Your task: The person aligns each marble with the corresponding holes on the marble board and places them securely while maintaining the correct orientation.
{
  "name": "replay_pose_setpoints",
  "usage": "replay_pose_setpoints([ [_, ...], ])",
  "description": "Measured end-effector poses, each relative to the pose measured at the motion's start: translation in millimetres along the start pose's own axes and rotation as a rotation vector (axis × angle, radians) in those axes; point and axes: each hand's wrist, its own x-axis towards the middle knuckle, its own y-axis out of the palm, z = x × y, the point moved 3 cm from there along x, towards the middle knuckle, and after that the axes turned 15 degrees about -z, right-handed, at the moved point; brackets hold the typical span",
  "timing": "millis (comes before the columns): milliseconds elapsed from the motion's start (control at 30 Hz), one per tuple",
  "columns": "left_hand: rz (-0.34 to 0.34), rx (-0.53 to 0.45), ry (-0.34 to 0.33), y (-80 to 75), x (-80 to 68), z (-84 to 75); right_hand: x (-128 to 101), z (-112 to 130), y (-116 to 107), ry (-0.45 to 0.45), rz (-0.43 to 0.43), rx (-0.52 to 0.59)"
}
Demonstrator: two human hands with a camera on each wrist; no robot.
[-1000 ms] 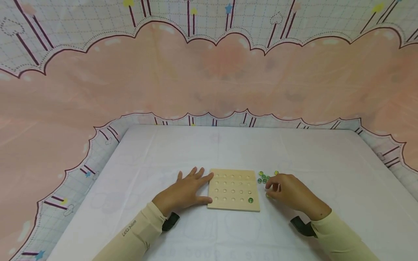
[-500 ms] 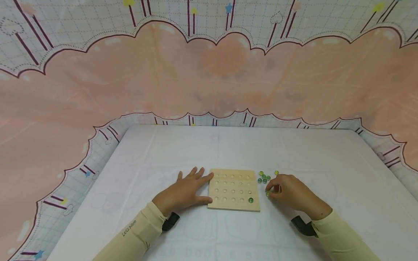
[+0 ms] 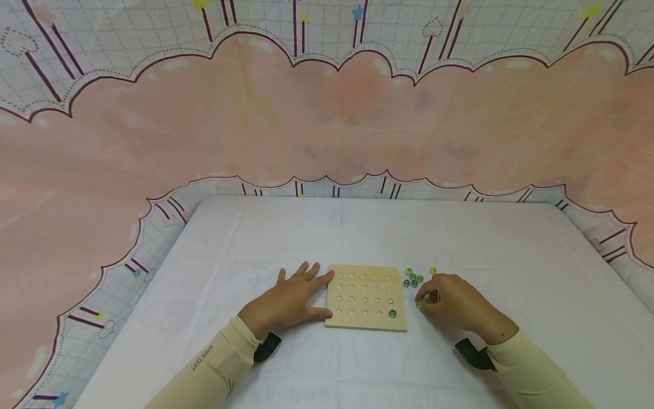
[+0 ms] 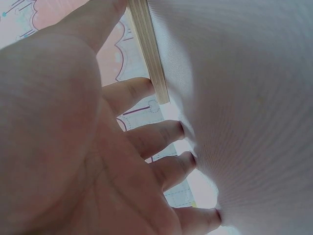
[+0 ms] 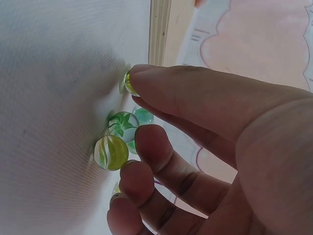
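A square wooden board (image 3: 365, 292) with rows of shallow round dimples lies on the white table. One green marble (image 3: 392, 313) sits in its near right dimple. My left hand (image 3: 286, 301) spreads its fingers at the board's left side, with thumb and index finger touching the edge. Right of the board, my right hand (image 3: 455, 304) pinches a yellow-green marble (image 5: 129, 84) between thumb and index finger, low at the tabletop. The other right fingers are bent, close to a yellow marble (image 5: 111, 152) and a green marble (image 5: 123, 125) in the right wrist view.
Several loose green marbles (image 3: 413, 277) cluster beside the board's far right corner. A yellow marble (image 3: 432, 271) lies just beyond my right hand. The white table (image 3: 286, 227) runs back to a patterned cloth backdrop (image 3: 327, 125).
The right hand has shifted very slightly toward me, its fingertips staying at the yellow-green marble. Left hand and board have stayed put.
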Motion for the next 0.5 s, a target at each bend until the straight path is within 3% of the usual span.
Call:
replay_pose_setpoints([
  [500,0.001,0.01,-0.011,0.1,0.4,-0.6,0.2,-0.4,-0.4,-0.003,0.002,0.004],
])
